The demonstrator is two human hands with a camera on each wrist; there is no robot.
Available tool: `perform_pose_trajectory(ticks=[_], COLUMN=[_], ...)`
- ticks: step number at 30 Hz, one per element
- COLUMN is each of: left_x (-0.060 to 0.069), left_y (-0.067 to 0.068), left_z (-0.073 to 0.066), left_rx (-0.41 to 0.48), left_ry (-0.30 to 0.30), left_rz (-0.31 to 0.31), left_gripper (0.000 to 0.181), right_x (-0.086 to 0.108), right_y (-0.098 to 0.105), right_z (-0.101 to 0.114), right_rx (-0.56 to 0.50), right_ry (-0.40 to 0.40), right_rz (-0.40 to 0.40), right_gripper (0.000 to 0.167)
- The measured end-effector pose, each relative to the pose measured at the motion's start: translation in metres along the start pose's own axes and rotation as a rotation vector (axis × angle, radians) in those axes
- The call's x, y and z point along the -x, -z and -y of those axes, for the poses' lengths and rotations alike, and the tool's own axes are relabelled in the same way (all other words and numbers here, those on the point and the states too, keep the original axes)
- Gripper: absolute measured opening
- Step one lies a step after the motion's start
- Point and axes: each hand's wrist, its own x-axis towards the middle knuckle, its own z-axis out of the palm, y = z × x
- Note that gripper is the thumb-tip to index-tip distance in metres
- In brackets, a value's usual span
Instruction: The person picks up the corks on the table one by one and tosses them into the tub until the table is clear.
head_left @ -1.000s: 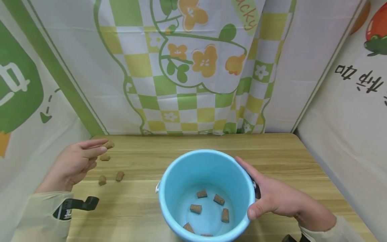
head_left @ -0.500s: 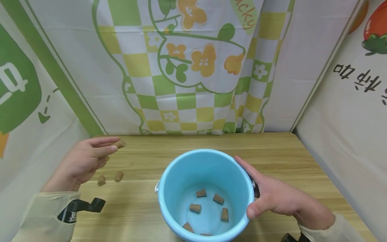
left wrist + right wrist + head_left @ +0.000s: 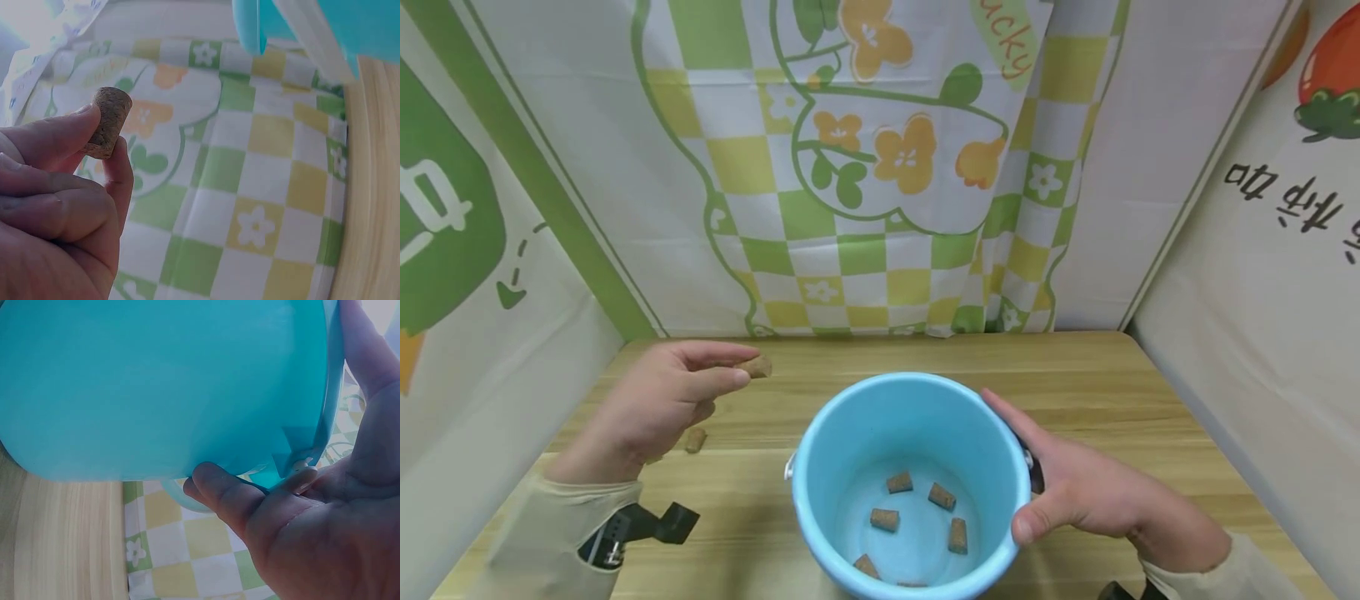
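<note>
My left hand [image 3: 658,408] pinches a small brown cork [image 3: 760,367] between thumb and fingers, above the table's left half and short of the bucket. In the left wrist view the cork [image 3: 112,122] stands tilted, its wider end up. A light blue bucket [image 3: 910,417] stands upright at the table's front middle, with several corks [image 3: 885,519] lying apart on its floor. My right hand [image 3: 1082,492] grips the bucket's right side, thumb on the rim. In the right wrist view its fingers [image 3: 228,497] lie against the outer wall.
A loose cork [image 3: 696,440] lies on the wooden table [image 3: 1052,358], left of the bucket. Another is almost wholly hidden behind my left hand. The bucket's white handle mount [image 3: 789,465] juts out on its left. A checkered cloth [image 3: 865,250] hangs along the back edge.
My left hand has moved right with the pinched cork, toward the bucket, passing over the loose corks and covering some of them. The right hand and the bucket have stayed put.
</note>
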Motion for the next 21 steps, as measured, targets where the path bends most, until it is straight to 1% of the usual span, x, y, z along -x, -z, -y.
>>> perform_pose_trajectory(ticks=[4, 10, 14, 17, 19, 21], left_x=[0.003, 0.007, 0.006, 0.004, 0.003, 0.003], left_y=[-0.013, -0.029, -0.037, -0.042, -0.045, -0.047], left_z=[-0.005, -0.010, -0.015, -0.019, -0.022, -0.025], left_rx=[-0.035, -0.018, -0.036, -0.065, -0.084, -0.120], left_ry=[0.005, -0.007, 0.019, 0.041, 0.047, 0.045], left_rz=[0.039, 0.077, 0.100, 0.119, 0.128, 0.135], left_gripper=[0.040, 0.037, 0.036, 0.036, 0.036, 0.036], right_x=[0.002, 0.004, 0.004, 0.003, 0.002, 0.001], right_y=[-0.002, -0.004, -0.002, -0.001, 0.000, 0.000], right_z=[-0.003, -0.007, -0.006, -0.005, -0.004, -0.003], right_rx=[-0.011, 0.003, 0.022, 0.036, 0.050, 0.059], right_ry=[-0.011, 0.010, 0.014, 0.019, 0.021, 0.028], right_rz=[-0.005, -0.006, -0.020, -0.025, -0.026, -0.023], right_gripper=[0.126, 0.124, 0.123, 0.123, 0.124, 0.124])
